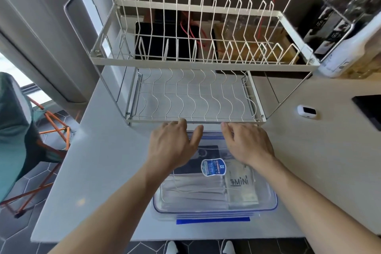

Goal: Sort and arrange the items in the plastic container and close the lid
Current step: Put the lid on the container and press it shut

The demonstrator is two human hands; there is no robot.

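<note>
Both hands' fingers (227, 128) over container's (214, 206) far edge; lid (208, 142) on.

Left hand (172, 142), right hand (249, 142) palms down, side by side, fingers relaxed.

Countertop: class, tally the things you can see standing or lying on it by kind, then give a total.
Wire dish rack: 1
Clear plastic container with blue-trimmed lid: 1
Small white device: 1
White bottle: 1
Black slab at the right edge: 1
Total: 5
</note>
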